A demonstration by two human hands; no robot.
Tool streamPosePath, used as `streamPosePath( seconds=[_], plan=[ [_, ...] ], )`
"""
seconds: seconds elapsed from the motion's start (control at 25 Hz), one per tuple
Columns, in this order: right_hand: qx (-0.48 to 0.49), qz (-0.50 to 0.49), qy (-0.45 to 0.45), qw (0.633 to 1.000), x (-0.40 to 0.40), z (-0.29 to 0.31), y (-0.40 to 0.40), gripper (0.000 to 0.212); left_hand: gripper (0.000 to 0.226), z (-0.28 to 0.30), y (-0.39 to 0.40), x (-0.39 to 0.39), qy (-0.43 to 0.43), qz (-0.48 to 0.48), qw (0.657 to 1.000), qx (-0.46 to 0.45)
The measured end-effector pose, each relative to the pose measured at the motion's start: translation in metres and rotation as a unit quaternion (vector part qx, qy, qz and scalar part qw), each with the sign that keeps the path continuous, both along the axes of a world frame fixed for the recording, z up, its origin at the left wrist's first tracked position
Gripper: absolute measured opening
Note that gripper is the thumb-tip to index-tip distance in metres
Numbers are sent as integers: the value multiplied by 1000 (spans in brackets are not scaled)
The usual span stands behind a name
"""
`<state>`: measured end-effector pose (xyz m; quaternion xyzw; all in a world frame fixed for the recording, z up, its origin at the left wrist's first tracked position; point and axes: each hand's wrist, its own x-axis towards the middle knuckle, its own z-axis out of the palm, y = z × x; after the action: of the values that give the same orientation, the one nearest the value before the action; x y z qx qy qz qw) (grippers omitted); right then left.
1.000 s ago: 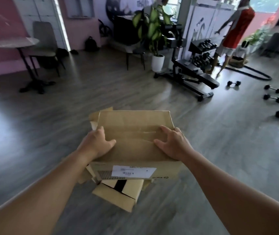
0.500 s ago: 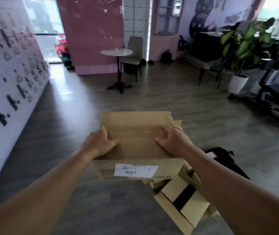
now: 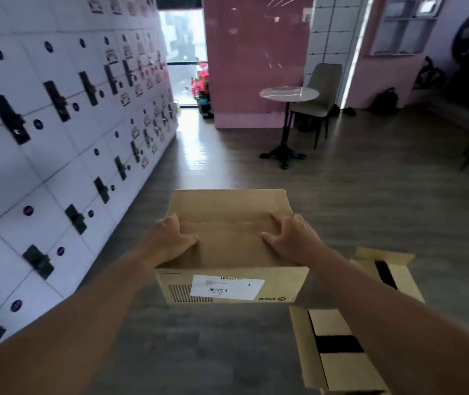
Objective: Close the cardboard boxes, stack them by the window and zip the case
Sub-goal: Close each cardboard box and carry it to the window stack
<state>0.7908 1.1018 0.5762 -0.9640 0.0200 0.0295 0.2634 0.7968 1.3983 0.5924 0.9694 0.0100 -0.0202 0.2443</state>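
Note:
I carry a closed brown cardboard box [image 3: 229, 240] with a white label on its near side, held level in front of me above the floor. My left hand [image 3: 167, 238] grips its left top edge and my right hand [image 3: 290, 239] grips its right top edge, thumbs on the lid. Two more cardboard boxes lie on the floor at the lower right: one [image 3: 338, 352] with a black strip showing between its flaps, and another [image 3: 384, 273] behind my right forearm. A bright window [image 3: 183, 49] shows at the far end of the aisle. No case is in view.
A wall of white lockers [image 3: 56, 132] runs along the left. Ahead stand a pink pillar [image 3: 253, 61], red flowers [image 3: 200, 85], a round table [image 3: 289, 95] with a grey chair [image 3: 323, 89], and a dark backpack [image 3: 384, 101] by the far wall.
My view has swung left: the plant and gym gear are gone, and the lockers and window now lie ahead. The floor boxes slid to the lower right. My grip on the box is unchanged.

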Motion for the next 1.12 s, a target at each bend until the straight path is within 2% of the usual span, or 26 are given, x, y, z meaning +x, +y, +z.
streamPosePath(
  seconds=[0.32, 0.6, 0.8, 1.12],
  plan=[
    [-10, 62, 5, 998, 206, -6, 64, 76, 32, -17, 65, 172, -12, 58, 998, -9],
    [-22, 55, 4, 998, 409, 12, 113, 70, 35, -19, 112, 373, -27, 38, 998, -34],
    [-9, 41, 9, 999, 539, 6, 115, 74, 34, -19, 117, 514, -26, 19, 999, -23],
    [7, 61, -8, 998, 797, 0, 96, 75, 37, -19, 100, 765, -24, 36, 999, -9]
  ],
)
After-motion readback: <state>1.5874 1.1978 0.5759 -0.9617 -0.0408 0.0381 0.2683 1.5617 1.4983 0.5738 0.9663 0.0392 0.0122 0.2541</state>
